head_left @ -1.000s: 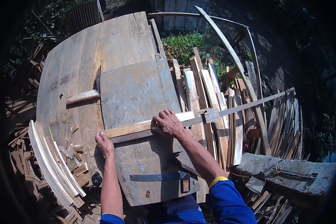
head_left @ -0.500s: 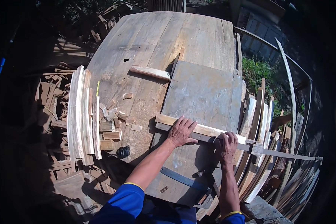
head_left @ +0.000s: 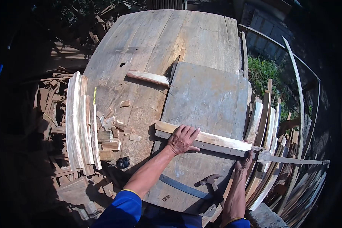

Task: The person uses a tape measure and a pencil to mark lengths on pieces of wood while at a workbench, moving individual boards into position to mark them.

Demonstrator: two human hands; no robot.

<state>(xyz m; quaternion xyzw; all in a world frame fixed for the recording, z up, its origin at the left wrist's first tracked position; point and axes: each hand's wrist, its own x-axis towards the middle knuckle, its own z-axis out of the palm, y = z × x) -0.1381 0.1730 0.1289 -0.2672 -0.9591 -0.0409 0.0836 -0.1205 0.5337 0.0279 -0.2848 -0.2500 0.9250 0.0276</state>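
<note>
A pale wooden strip (head_left: 228, 140) lies along a straight bar (head_left: 220, 149) across the grey board (head_left: 201, 98) on the bench. My left hand (head_left: 183, 140) lies over the strip, fingers spread and thumb stretched along the bar. My right hand (head_left: 244, 161) is at their right end, fingers curled upward; exactly what it grips is unclear. Nearer me lie a hammer (head_left: 212, 180) and a dark flat-bladed tool (head_left: 182, 187). A black tape measure (head_left: 122, 163) and offcuts (head_left: 107, 145) sit left of the board.
Long pale strips (head_left: 75, 121) line the bench's (head_left: 148, 45) left edge, beside a scrap pile (head_left: 45, 106). Upright strips (head_left: 256, 121) and a thin rail frame (head_left: 297, 72) stand at the right; a loose wooden piece (head_left: 147, 77) lies farther back.
My left hand has shifted from the strip's left end onto its middle-left. My right hand has moved toward the right end and lower. The view has swung; the hammer now shows.
</note>
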